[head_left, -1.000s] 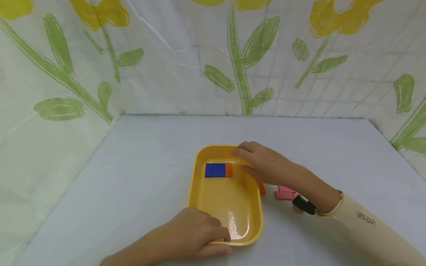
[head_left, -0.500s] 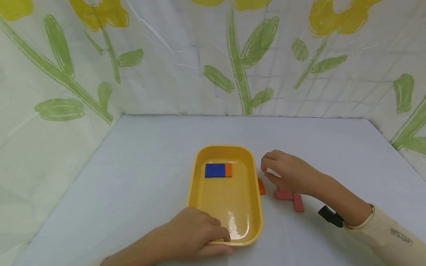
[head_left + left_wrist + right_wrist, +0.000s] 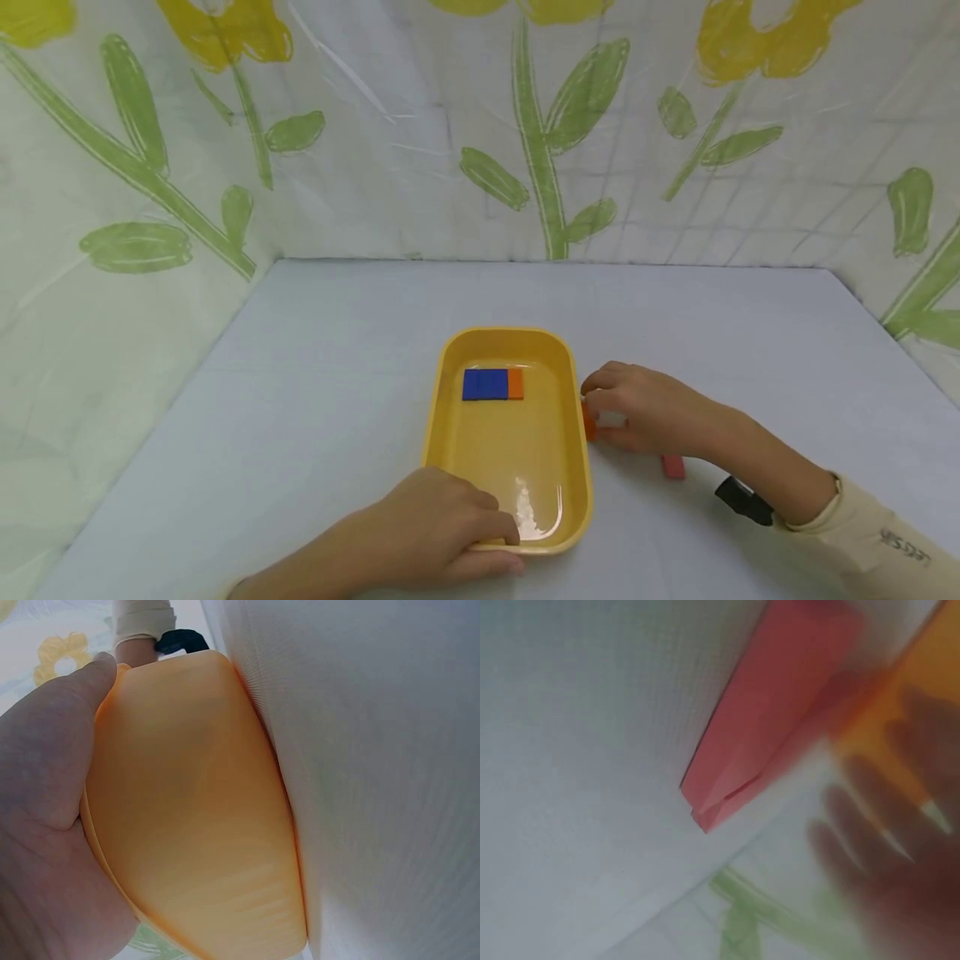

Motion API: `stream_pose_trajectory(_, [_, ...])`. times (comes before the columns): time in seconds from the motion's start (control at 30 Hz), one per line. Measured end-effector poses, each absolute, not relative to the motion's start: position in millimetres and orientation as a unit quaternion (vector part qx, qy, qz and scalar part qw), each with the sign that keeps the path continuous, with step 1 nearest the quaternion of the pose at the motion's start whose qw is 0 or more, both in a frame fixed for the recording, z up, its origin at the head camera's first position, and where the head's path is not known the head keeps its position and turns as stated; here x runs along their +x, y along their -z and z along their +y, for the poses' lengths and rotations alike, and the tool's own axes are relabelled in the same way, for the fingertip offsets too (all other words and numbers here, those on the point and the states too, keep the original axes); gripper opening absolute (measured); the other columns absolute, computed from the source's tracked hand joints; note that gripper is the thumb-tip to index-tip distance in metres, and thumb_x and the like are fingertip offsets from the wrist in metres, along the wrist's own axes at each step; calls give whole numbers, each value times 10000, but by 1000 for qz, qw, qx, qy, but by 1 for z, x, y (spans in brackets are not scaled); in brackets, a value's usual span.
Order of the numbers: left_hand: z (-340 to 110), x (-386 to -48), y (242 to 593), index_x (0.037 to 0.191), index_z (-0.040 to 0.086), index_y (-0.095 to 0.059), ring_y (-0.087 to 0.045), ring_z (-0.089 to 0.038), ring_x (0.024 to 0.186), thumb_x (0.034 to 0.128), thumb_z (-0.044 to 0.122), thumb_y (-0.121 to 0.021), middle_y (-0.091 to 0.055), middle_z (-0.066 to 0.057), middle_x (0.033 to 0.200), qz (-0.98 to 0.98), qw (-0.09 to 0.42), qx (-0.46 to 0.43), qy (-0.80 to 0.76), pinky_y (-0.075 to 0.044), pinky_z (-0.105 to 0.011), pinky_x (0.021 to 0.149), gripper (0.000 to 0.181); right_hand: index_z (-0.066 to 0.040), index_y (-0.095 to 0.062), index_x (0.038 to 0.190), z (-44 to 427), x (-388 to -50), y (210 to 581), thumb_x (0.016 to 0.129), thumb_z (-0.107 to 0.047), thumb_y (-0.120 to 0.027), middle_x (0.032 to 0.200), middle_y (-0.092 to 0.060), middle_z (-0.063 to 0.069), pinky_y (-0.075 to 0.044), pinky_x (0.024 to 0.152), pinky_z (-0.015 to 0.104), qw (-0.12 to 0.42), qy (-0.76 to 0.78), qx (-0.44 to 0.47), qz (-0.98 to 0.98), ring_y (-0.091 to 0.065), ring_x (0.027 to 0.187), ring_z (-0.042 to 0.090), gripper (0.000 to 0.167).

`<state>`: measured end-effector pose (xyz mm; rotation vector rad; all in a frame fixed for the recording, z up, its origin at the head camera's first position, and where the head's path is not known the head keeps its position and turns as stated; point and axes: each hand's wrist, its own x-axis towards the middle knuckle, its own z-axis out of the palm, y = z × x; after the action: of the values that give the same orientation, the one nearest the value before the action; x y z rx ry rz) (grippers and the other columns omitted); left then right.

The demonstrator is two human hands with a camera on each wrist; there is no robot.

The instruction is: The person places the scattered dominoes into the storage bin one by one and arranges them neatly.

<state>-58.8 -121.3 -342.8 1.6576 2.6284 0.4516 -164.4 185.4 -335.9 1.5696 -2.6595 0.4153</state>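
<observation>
A yellow tray [image 3: 506, 467] stands on the table. My left hand [image 3: 438, 529] grips its near rim, thumb outside and fingers over the edge; in the left wrist view the hand lies along the tray's outer wall [image 3: 195, 802]. Inside the tray, blue blocks [image 3: 485, 384] and an orange block [image 3: 515, 383] lie side by side in a row. Beside the tray's right wall, my right hand [image 3: 652, 408] pinches another orange block [image 3: 588, 423] between thumb and fingers, partly covering it. The right wrist view shows this hand [image 3: 885, 802] blurred.
Pink blocks [image 3: 769, 712] lie on the table under the right hand; in the head view one pink block [image 3: 673, 467] shows below the wrist. A black strap [image 3: 744, 500] hangs at the right wrist. A flower-printed sheet [image 3: 390, 133] borders the table at the back and sides.
My right hand has left the inside of the tray, moved right, then come down onto the orange block beside it. The left hand and tray have stayed put.
</observation>
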Motion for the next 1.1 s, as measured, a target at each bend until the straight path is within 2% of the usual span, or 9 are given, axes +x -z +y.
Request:
stream_pose_trajectory(0.23, [-121, -58, 344, 918, 308, -679, -481, 78, 650, 1031, 497, -493, -559, 195, 751, 834, -19, 533, -143, -297, -88, 554, 288, -212, -754, 1045, 181, -164, 341, 823, -136, -834, 1079, -687, -50, -531, 853, 373, 13, -127, 519, -845, -618, 1000, 181, 248])
stream_pose_trajectory(0.43, [-121, -58, 344, 914, 305, -676, -469, 77, 646, 1029, 498, -496, -550, 196, 746, 833, -25, 533, -143, -295, -91, 554, 288, -164, -714, 1071, 179, -163, 341, 811, -140, -843, 1040, -682, -65, -530, 843, 359, 14, -120, 512, -850, -617, 961, 168, 291])
stream_pose_trajectory(0.63, [-121, -58, 344, 910, 303, -675, -457, 70, 633, 1024, 496, -512, -544, 189, 734, 831, -37, 536, -141, -282, -94, 545, 277, -149, -720, 1100, 179, -164, 342, 817, -148, -845, 1070, -691, -50, -531, 860, 363, 1, -120, 506, -854, -623, 985, 177, 309])
stream_pose_trajectory(0.9, [-122, -58, 345, 916, 307, -678, -473, 73, 642, 1030, 496, -496, -553, 197, 746, 834, -28, 533, -139, -292, -88, 555, 286, -167, -719, 1014, 180, -164, 341, 824, -147, -834, 1006, -677, -56, -537, 818, 331, -15, -116, 494, -862, -605, 922, 153, 223])
stream_pose_trajectory(1.1, [-122, -59, 345, 910, 304, -676, -462, 72, 637, 1027, 498, -504, -550, 192, 741, 832, -34, 535, -143, -291, -86, 555, 284, -207, -657, 926, 183, -163, 333, 803, -142, -791, 932, -599, -89, -522, 726, 286, -18, -116, 461, -880, -530, 834, 111, 193])
